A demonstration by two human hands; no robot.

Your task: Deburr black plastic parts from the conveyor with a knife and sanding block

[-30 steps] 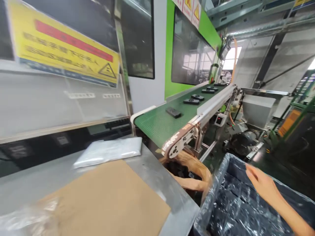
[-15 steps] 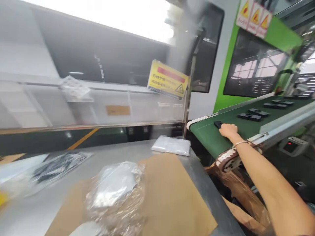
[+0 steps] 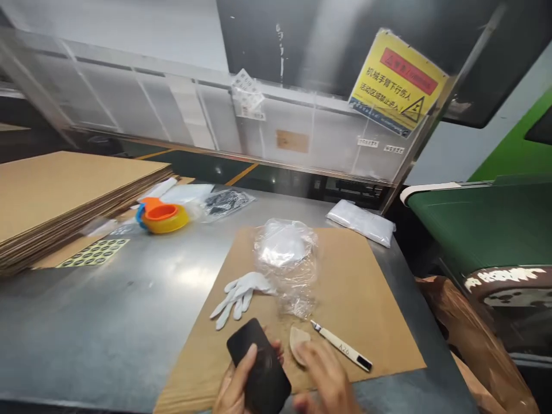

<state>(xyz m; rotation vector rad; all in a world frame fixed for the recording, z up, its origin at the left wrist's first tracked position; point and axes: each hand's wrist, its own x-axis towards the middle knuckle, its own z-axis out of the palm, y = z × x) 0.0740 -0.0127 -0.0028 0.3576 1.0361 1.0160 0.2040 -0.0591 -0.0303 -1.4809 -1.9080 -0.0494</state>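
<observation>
- A person's left hand (image 3: 233, 388) grips a flat black part (image 3: 259, 365) at the near edge of a cardboard sheet (image 3: 353, 287), thumb across its face and fingers curled beneath.
- The right hand (image 3: 325, 382), loosely open and holding nothing, rests its fingertips at a small tan piece (image 3: 298, 340), just beside a white craft knife (image 3: 340, 347).
- Farther off lie a white glove (image 3: 239, 292) and a crumpled clear bag (image 3: 287, 259).
- A green conveyor (image 3: 487, 224) stands to the right of the steel table (image 3: 107, 322).
</observation>
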